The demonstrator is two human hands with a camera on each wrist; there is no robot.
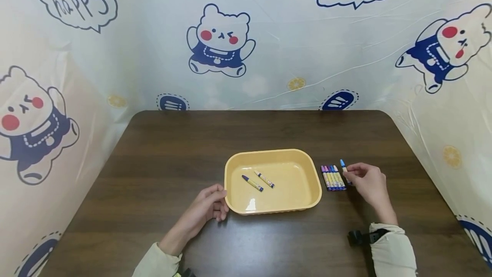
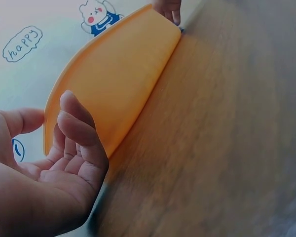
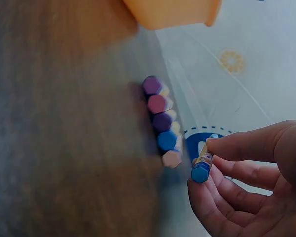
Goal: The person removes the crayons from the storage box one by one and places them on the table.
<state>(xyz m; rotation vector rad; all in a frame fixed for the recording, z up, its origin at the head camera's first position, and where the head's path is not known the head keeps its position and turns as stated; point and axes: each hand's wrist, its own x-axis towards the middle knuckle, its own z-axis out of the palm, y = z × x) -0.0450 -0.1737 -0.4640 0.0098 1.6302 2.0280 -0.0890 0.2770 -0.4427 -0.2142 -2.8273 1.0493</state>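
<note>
A yellow tray stands on the table with two crayons in it: a dark-tipped crayon and a pale-tipped crayon. At its left end, my left hand grips the rim, thumb on the edge and fingers curled against the outer wall. My right hand pinches a blue crayon between thumb and fingers, its blue tip pointing away from me. Just left of that crayon lies a side-by-side row of several crayons, with purple, pink, blue and pale ends.
The dark wooden table reaches back to a wall covering printed with cartoon bears. The crayon row lies close to the tray's right end. A black strap sits around the right wrist.
</note>
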